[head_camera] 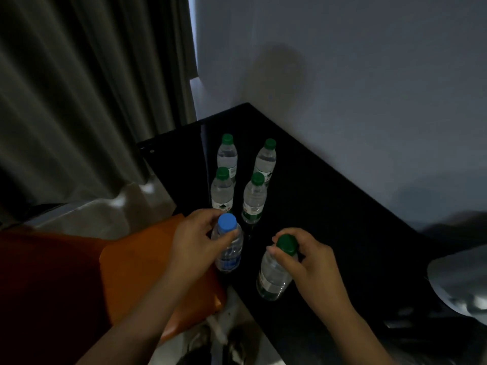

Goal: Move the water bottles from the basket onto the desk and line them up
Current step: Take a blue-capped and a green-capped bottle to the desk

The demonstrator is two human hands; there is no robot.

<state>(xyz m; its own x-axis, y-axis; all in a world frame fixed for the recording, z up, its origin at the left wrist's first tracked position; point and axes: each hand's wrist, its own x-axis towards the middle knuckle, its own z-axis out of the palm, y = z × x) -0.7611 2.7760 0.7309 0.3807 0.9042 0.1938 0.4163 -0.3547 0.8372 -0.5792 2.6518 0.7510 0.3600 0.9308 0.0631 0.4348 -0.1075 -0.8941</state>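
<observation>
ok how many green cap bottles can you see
5. Four stand on the desk: back left, back right, front left, front right. The right hand grips the fifth. More may be hidden off frame.

A dim room: grey pleated curtain (79, 101) beside a pale wall (342, 75), above mottled floor (87, 219).

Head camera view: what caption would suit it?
Left hand holds a blue-capped bottle, right hand a green-capped bottle, near four bottles standing on the black desk.
</observation>
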